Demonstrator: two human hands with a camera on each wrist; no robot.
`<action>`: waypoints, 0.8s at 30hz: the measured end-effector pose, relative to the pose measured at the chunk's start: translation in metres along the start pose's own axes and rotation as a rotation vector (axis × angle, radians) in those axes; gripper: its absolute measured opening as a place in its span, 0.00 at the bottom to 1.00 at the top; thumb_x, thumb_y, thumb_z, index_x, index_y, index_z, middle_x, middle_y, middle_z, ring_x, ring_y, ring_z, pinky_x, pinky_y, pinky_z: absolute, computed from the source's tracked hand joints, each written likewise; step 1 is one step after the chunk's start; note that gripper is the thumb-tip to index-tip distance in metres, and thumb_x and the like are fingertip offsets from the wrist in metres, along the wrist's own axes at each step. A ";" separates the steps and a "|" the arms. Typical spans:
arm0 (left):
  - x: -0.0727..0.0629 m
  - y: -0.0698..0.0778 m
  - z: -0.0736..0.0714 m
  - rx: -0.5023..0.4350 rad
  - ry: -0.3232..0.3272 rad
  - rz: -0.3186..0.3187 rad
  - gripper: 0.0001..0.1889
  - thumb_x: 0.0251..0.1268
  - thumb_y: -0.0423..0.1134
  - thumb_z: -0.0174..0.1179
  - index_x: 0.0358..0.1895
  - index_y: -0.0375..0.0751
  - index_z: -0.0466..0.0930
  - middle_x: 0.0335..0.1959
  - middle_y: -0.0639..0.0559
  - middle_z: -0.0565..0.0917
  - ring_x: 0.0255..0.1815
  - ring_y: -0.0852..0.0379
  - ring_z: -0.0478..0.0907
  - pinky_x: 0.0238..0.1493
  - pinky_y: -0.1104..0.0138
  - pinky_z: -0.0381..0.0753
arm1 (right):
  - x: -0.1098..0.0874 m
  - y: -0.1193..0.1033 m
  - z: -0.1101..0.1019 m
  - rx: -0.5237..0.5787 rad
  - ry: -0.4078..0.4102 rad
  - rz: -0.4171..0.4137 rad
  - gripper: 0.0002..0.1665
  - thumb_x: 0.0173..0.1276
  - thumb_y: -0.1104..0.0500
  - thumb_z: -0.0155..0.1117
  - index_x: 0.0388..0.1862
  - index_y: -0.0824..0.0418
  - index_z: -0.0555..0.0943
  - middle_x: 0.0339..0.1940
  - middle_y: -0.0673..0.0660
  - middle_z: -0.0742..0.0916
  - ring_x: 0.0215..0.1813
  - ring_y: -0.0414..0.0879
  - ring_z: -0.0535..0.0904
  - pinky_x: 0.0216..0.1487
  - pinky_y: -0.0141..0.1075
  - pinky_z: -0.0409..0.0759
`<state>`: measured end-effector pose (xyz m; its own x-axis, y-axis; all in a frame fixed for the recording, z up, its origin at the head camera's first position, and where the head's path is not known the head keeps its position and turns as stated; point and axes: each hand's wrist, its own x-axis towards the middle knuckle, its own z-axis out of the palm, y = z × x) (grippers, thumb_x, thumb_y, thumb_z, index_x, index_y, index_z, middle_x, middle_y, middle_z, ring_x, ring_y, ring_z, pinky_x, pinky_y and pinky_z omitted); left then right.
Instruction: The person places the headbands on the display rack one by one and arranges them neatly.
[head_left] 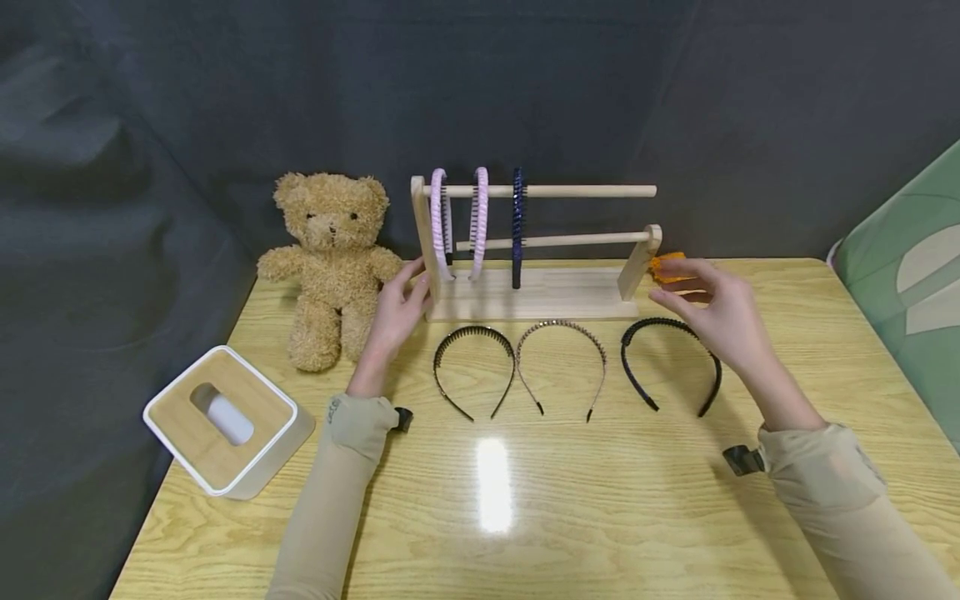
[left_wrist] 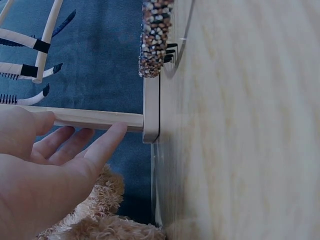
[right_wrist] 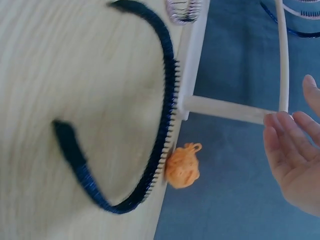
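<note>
A wooden headband rack stands at the back of the table, with two pale pink headbands and a navy headband hanging from its left half. My left hand is at the rack's left post, fingertips right at the wood, fingers relaxed. At the other end, my right hand hovers by the right post with loosely bent fingers, holding nothing. Three more headbands lie in a row before the rack: a black toothed one, a jewelled one and a dark blue one.
Left of the rack sits a brown teddy bear, close to my left hand. A white tissue box with a wooden lid is at the table's left edge. Behind my right hand is a small orange object. Dark cloth hangs behind the table.
</note>
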<state>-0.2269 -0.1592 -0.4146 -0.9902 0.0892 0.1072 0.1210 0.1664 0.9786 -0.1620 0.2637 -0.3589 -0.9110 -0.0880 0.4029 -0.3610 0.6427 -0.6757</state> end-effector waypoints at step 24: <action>-0.001 -0.001 0.000 0.031 0.011 -0.008 0.24 0.90 0.38 0.49 0.82 0.38 0.68 0.76 0.35 0.74 0.67 0.36 0.81 0.68 0.57 0.84 | -0.020 0.069 -0.014 -0.110 -0.108 0.084 0.19 0.73 0.66 0.75 0.58 0.75 0.84 0.53 0.75 0.88 0.42 0.15 0.73 0.42 0.08 0.74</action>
<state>-0.2264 -0.1595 -0.4153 -0.9918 0.0767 0.1020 0.1153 0.1973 0.9735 -0.1656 0.3208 -0.4050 -0.9552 -0.1077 0.2757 -0.2642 0.7300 -0.6303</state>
